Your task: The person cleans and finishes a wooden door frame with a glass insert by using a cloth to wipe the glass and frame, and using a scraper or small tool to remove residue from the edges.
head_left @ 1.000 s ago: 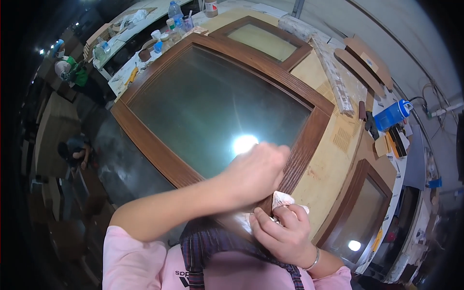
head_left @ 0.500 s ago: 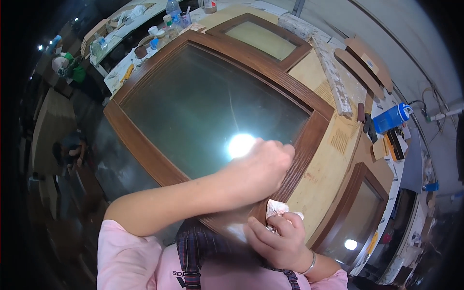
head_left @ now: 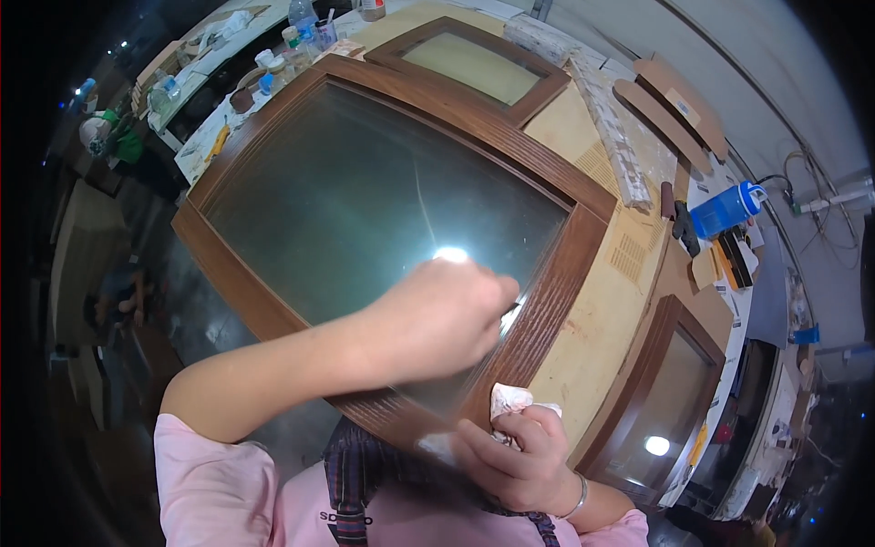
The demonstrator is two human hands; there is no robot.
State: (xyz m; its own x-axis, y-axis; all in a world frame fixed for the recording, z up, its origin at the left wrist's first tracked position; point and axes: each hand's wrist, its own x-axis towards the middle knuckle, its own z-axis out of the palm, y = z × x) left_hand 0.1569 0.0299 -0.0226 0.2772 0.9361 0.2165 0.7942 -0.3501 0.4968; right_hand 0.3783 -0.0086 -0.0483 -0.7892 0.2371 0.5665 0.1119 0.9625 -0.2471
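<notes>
A large brown wooden framed door panel with a dark glass pane lies in front of me. My left hand reaches across it, fingers curled closed at the inner edge of the right-hand frame bar. Whatever it grips is mostly hidden; only a thin sliver shows by the fingertips. At the frame's near right corner, my right hand is closed around a crumpled, stained white cloth or paper wad. A bright lamp reflection shows on the glass just beyond my left hand.
A smaller framed glass panel lies beyond the large one, and another is at right. A blue bottle, dark glove and cardboard pieces are on the right. Bottles stand far left; a person is beyond.
My left hand has slid toward me along the frame's inner edge, away from the far end. My right hand keeps its hold on the white wad. The whole view has shifted slightly.
</notes>
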